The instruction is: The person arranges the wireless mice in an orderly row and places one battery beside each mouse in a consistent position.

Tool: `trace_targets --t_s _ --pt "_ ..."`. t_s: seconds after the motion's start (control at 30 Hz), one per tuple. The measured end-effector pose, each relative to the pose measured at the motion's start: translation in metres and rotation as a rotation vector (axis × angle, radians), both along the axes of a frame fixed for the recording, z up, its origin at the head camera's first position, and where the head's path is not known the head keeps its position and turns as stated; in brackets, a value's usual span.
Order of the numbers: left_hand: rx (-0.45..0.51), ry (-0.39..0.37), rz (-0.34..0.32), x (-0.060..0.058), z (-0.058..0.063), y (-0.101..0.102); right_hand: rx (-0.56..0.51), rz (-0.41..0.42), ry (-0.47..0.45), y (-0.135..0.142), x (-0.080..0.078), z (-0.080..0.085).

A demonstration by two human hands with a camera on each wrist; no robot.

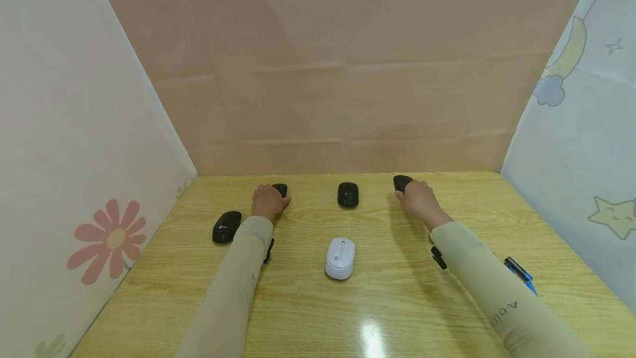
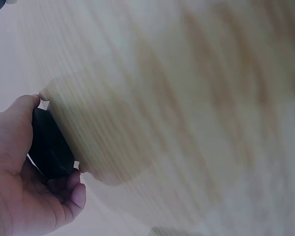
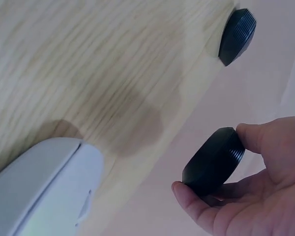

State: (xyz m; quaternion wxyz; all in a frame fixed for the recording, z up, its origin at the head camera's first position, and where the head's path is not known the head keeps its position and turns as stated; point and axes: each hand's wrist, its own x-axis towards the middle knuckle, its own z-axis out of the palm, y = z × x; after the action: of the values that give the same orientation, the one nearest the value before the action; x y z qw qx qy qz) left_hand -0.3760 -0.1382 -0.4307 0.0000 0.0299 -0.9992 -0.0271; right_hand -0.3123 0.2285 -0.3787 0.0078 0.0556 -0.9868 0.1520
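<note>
Near the back left of the table, my left hand [image 1: 269, 201] grips a black computer mouse [image 1: 281, 189], its fingers and thumb at the mouse's opposite sides. The left wrist view shows this black mouse [image 2: 51, 145] close to the wood surface; whether it touches is unclear. My right hand [image 1: 418, 201] pinches a second black mouse [image 1: 401, 182] at the back right. In the right wrist view that mouse [image 3: 214, 162] is held by its two ends and appears raised off the table. Another black mouse [image 1: 348, 194] stands between the hands.
A white mouse [image 1: 340, 258] lies mid-table, between the forearms. One more black mouse [image 1: 227, 227] sits left of the left forearm. A blue and black object [image 1: 519, 273], partly hidden, lies beyond the right sleeve. Walls [image 1: 343, 98] enclose the table's back and sides.
</note>
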Motion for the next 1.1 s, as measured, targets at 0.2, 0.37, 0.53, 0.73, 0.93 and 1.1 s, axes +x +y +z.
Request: trace_targets --t_s 0.2,0.37,0.53,0.73,0.93,1.1 --pt "-0.032 0.006 0.002 0.002 0.002 0.0 -0.013 -0.047 -0.028 -0.001 -0.01 -0.003" --pt "-0.04 0.007 0.001 0.001 -0.001 0.0 0.003 -0.074 -0.026 0.001 -0.018 -0.012" --pt "-0.023 -0.007 0.005 0.0 -0.002 -0.001 0.024 -0.115 -0.056 0.005 -0.027 -0.019" --pt "-0.031 -0.021 0.007 -0.006 -0.003 0.0 0.016 -0.172 -0.106 0.009 -0.029 -0.022" --pt "-0.057 -0.003 0.015 -0.007 -0.004 0.0 0.041 -0.155 -0.123 0.01 -0.025 -0.021" --pt "0.002 -0.01 0.009 -0.004 -0.002 0.0 0.029 -0.177 -0.142 0.012 -0.022 -0.024"
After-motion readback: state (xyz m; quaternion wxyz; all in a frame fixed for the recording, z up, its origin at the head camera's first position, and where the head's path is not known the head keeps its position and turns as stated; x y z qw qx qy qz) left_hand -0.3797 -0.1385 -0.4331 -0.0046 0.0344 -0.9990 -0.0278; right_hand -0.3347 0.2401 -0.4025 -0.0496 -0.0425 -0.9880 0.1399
